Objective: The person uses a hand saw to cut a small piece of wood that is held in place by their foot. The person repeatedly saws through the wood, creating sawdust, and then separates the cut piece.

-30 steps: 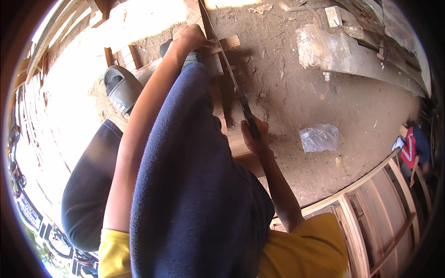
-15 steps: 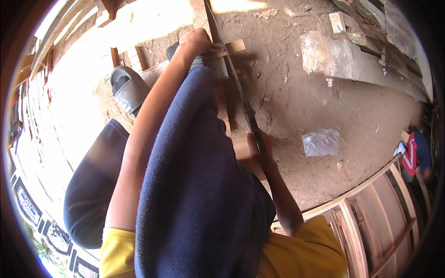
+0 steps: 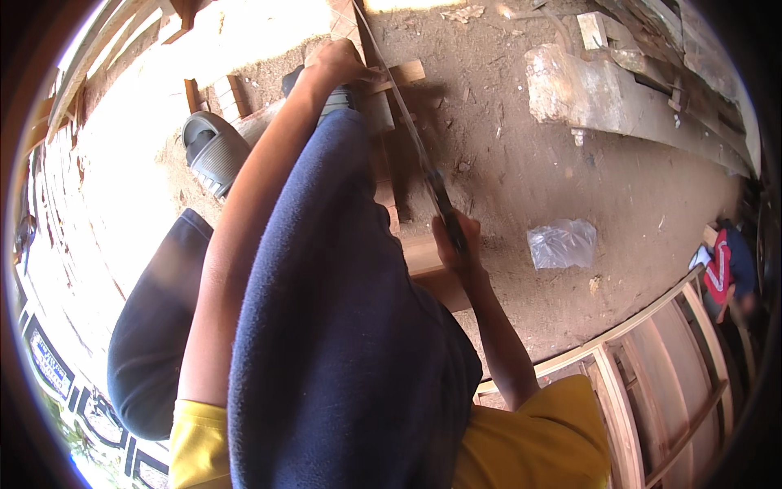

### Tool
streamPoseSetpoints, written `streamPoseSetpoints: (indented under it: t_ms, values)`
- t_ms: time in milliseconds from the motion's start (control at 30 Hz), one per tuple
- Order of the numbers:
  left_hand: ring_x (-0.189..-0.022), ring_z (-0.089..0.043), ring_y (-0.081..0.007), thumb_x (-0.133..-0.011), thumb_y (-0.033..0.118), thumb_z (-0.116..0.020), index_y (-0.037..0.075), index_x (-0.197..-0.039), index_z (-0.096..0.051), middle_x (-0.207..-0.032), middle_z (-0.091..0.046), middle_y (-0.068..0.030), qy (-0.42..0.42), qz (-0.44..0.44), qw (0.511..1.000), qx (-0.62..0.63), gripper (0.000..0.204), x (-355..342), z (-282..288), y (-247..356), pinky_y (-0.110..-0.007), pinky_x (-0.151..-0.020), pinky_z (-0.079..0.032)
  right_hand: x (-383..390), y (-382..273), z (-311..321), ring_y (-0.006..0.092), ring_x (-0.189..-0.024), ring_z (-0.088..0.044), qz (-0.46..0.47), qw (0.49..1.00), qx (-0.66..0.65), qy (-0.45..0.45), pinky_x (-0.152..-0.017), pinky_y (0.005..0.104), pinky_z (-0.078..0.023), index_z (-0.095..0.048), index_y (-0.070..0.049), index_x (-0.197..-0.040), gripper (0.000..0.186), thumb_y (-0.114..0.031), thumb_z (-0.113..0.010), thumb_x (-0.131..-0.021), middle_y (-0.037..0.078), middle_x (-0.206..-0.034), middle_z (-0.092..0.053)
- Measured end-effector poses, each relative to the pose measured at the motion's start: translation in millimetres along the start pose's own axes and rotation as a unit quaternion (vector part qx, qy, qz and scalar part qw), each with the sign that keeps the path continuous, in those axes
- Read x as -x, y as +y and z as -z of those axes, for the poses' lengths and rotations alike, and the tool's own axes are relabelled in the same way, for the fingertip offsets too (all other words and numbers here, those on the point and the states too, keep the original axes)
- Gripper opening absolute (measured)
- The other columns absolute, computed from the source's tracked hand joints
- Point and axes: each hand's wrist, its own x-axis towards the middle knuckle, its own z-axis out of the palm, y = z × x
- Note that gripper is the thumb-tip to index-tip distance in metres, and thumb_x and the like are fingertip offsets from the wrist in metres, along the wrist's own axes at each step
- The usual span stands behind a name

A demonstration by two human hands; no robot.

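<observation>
My right hand (image 3: 458,243) is wrapped round the dark handle of a handsaw (image 3: 440,200). The saw's long, thin blade slants away up to the far edge of the view, along the side of a wooden board (image 3: 344,23). My left hand (image 3: 336,62) is closed over the board beside my foot, its thumb lying toward the blade; the undersides of its fingers are hidden. A short wooden piece (image 3: 406,75) sticks out crosswise under the blade near that thumb. My raised knee covers part of the board.
My other foot's grey slide sandal (image 3: 218,155) rests on the sandy ground at left. A clear plastic bag (image 3: 562,243) lies right of the saw. A weathered log (image 3: 578,90) lies at far right, a wooden frame (image 3: 615,399) at near right, and a wood block (image 3: 422,254) near my right hand.
My right hand and the saw have slid slightly forward, away from me. My left hand stays on the board. The whole view has shifted a little.
</observation>
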Motion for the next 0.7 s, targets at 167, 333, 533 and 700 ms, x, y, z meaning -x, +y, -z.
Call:
streamPoseSetpoints:
  t_ms: [167,333,533,700]
  values:
    - [-0.087,-0.065,-0.0295,-0.06,0.062,-0.076,0.007,-0.084,-0.074,-0.088,-0.069,-0.0142,-0.033,0.046,0.998,-0.005,0.06,5,8,-8,-0.039,-0.082,-0.05,-13,-13,-18,0.0137,-0.048,-0.053,0.005,1.0,-0.027,-0.009,-0.045,0.0308,-0.038,-0.055,0.0,-0.077,0.01,-0.005,-0.059,-0.084,0.008,-0.054,-0.05]
    - [-0.094,-0.066,-0.0302,-0.057,0.067,-0.075,0.007,-0.086,-0.074,-0.094,-0.07,-0.0154,-0.043,0.033,0.999,0.002,0.067,3,11,2,-0.04,-0.086,-0.05,10,-4,-7,0.0137,-0.046,-0.052,-0.01,0.999,-0.038,0.015,-0.044,0.0311,-0.037,-0.053,0.0,-0.071,0.017,-0.008,-0.059,-0.086,0.008,-0.054,-0.049]
    - [-0.088,-0.066,-0.033,-0.068,0.059,-0.074,0.004,-0.082,-0.07,-0.089,-0.069,-0.0196,-0.008,0.041,0.999,0.024,0.056,22,6,19,-0.041,-0.084,-0.051,-45,-13,-26,0.0158,-0.046,-0.051,0.02,0.997,-0.065,0.022,-0.044,0.0328,-0.038,-0.051,0.0,-0.071,0.017,-0.006,-0.058,-0.085,0.009,-0.055,-0.048]
    - [-0.097,-0.063,-0.0257,-0.074,0.036,-0.074,0.02,-0.109,-0.07,-0.095,-0.07,-0.0068,0.143,-0.165,0.976,0.013,0.039,51,-32,-10,-0.038,-0.097,-0.04,-37,4,-27,0.0266,-0.045,-0.055,0.075,0.996,-0.048,0.013,-0.042,0.035,-0.04,-0.054,-0.001,-0.074,0.012,-0.004,-0.062,-0.082,0.011,-0.053,-0.051]
